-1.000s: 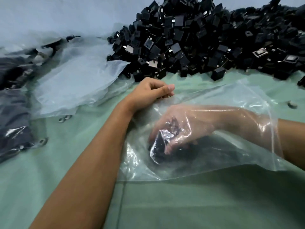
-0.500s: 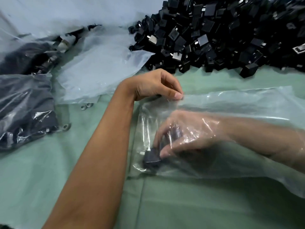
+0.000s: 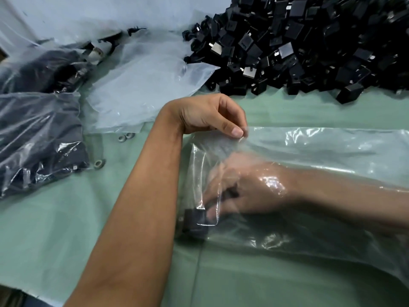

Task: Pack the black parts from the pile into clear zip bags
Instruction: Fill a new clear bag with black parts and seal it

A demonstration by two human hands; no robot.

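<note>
Seating parts: right hand, inside clear zip bag, has pushed black parts down into its closed corner, fingers curled on more | left hand now pinches bag's upper edge | pile far side, filled bags left; green cloth free near.

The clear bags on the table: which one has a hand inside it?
The clear bag lying at the right: the right hand is inside it beside a black part, while the left hand pinches its edge. The other bags lie untouched at the left.
</note>
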